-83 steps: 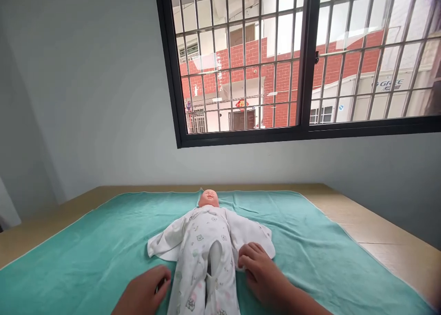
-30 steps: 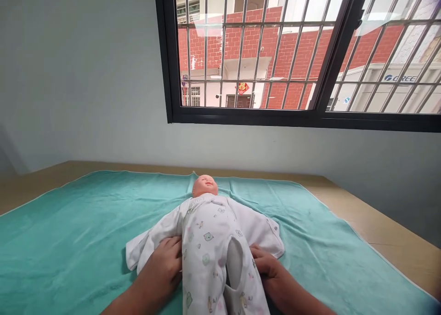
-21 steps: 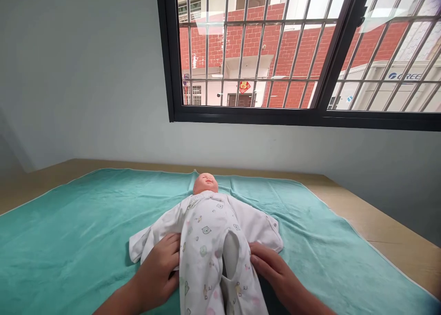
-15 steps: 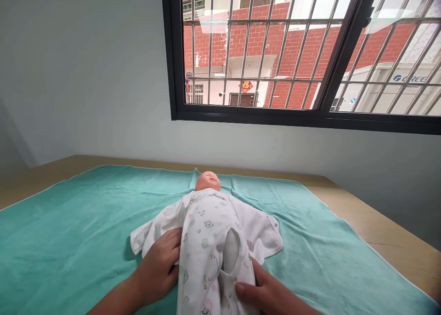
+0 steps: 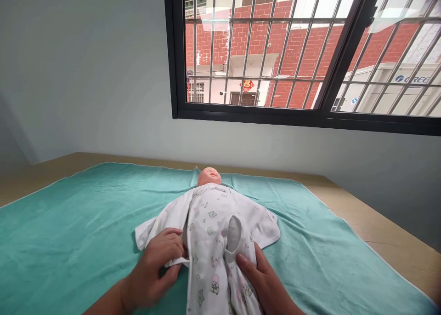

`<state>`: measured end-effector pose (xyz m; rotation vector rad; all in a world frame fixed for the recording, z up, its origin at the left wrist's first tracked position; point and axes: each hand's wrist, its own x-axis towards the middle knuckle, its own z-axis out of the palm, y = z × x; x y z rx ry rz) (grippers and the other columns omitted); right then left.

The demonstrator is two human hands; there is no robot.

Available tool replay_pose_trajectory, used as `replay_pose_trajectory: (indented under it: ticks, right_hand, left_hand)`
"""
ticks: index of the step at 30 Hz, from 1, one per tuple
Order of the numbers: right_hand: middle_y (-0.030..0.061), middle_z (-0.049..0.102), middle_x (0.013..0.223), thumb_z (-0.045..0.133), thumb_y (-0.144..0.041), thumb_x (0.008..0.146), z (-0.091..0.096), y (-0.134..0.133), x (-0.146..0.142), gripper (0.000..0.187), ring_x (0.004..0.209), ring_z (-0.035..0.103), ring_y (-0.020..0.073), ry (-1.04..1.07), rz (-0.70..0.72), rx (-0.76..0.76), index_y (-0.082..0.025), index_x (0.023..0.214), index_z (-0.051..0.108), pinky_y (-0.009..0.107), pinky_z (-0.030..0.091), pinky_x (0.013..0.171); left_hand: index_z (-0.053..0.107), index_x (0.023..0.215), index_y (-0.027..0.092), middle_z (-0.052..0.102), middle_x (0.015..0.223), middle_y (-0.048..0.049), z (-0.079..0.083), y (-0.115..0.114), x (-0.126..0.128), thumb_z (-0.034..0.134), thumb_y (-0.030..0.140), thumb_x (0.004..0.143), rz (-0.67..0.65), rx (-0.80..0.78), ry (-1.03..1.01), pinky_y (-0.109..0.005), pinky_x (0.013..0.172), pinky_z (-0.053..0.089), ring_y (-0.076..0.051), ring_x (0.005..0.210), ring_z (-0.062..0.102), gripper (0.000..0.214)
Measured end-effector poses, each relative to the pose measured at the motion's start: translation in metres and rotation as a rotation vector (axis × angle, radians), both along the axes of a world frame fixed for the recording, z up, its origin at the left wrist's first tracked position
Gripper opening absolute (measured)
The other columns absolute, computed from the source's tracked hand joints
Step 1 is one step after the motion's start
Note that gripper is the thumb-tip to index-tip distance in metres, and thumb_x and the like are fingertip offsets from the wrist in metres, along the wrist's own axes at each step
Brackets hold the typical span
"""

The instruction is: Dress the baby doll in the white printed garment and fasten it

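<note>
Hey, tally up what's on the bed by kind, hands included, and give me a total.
Hands: 2, left hand, right hand
Dolls: 1, doll
Baby suits: 1, baby suit
Towels: 1, green towel
Total: 5

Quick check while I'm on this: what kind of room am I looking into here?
Probably a plain indoor room set up for baby-care practice: a baby doll in a white printed romper lies on a teal towel over a wooden platform, under a barred window facing brick buildings.

Teal blanket (image 5: 69,223) spread over wooden table (image 5: 386,232). Grey wall (image 5: 86,76) behind. Barred black-framed window (image 5: 303,53) above; red brick building (image 5: 275,43) outside.
</note>
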<state>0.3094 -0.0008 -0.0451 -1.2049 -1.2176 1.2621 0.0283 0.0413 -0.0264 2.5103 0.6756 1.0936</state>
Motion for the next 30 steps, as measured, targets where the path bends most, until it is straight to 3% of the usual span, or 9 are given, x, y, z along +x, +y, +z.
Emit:
replay_pose_trajectory:
  ticks: [3,6,9,11,16,21,24,27,30]
  right_hand:
    - [0.0105,0.053,0.141,0.069,-0.055,0.079,0.005,-0.002,-0.001,0.067,0.134,0.043,0.0308,-0.097,0.104,0.053,-0.022,0.135,0.051,0.046,0.031,0.114]
    - [0.0080,0.065,0.119,0.058,-0.056,0.086,0.009,0.002,0.007,0.046,0.114,0.057,0.0284,-0.237,0.147,0.119,-0.021,0.115,0.062,0.041,0.044,0.100]
    - [0.0033,0.064,0.075,0.044,-0.058,0.092,0.009,0.018,0.034,0.045,0.074,0.058,0.0214,-0.487,0.001,0.186,-0.019,0.078,0.062,0.033,0.046,0.069]
    - [0.0024,0.062,0.074,0.046,-0.056,0.091,0.006,0.033,0.060,0.040,0.069,0.055,0.0198,-0.658,-0.186,0.250,-0.021,0.078,0.059,0.032,0.043,0.066]
    - [0.0073,0.066,0.093,0.051,-0.056,0.084,-0.007,0.061,0.108,0.037,0.083,0.059,0.0249,-0.850,-0.382,0.171,-0.021,0.091,0.060,0.037,0.044,0.077]
    - [0.0062,0.069,0.095,0.057,-0.056,0.077,-0.011,0.068,0.110,0.039,0.084,0.063,0.0253,-0.801,-0.410,0.054,-0.022,0.097,0.059,0.035,0.045,0.074]
    - [0.0045,0.068,0.081,0.065,-0.051,0.069,-0.002,0.074,0.108,0.037,0.077,0.064,0.0244,-0.708,-0.381,-0.005,-0.020,0.089,0.061,0.033,0.044,0.067]
    - [-0.0005,0.059,0.060,0.067,-0.048,0.067,0.015,0.078,0.106,0.029,0.062,0.056,0.0191,-0.664,-0.227,-0.096,-0.020,0.067,0.059,0.030,0.040,0.059]
    - [-0.0024,0.053,0.056,0.068,-0.042,0.066,0.035,0.075,0.098,0.028,0.059,0.050,0.0163,-0.596,-0.166,-0.047,-0.020,0.058,0.054,0.030,0.040,0.059]
  left_hand:
    - [0.061,0.075,0.021,0.066,0.073,-0.0021,-0.002,0.004,-0.004,0.039,0.031,0.096,0.122,-0.173,-0.149,-0.038,0.098,0.046,-0.017,0.075,0.061,0.033]
    - [0.059,0.066,0.020,0.068,0.071,-0.0009,-0.005,0.015,-0.012,0.037,0.042,0.096,0.471,-0.312,-0.282,-0.030,0.081,0.050,-0.017,0.074,0.063,0.043]
    - [0.058,0.071,0.021,0.066,0.072,0.0002,-0.008,0.031,-0.023,0.041,0.050,0.092,0.808,-0.293,-0.145,-0.027,0.064,0.046,-0.017,0.069,0.060,0.039]
    - [0.060,0.079,0.022,0.066,0.078,-0.0007,-0.009,0.040,-0.029,0.042,0.050,0.090,0.919,-0.223,0.021,-0.028,0.064,0.045,-0.019,0.074,0.060,0.035]
    - [0.062,0.096,0.022,0.064,0.098,-0.0052,-0.011,0.046,-0.030,0.041,0.051,0.091,1.003,-0.126,0.240,-0.030,0.069,0.047,-0.024,0.096,0.061,0.036]
    - [0.056,0.119,0.018,0.058,0.114,-0.0094,-0.020,0.047,-0.022,0.040,0.050,0.092,1.057,-0.156,0.239,-0.032,0.071,0.050,-0.025,0.104,0.060,0.045]
    - [0.052,0.126,0.014,0.054,0.121,-0.0127,-0.024,0.052,-0.024,0.038,0.046,0.094,1.089,-0.193,0.195,-0.034,0.075,0.050,-0.025,0.103,0.061,0.047]
    - [0.058,0.116,0.015,0.058,0.116,-0.0121,-0.024,0.057,-0.029,0.038,0.042,0.094,1.066,-0.252,0.173,-0.033,0.077,0.048,-0.025,0.100,0.063,0.040]
    - [0.059,0.094,0.021,0.064,0.098,-0.0058,-0.022,0.058,-0.035,0.039,0.039,0.093,1.001,-0.287,0.134,-0.029,0.069,0.044,-0.021,0.088,0.063,0.027]
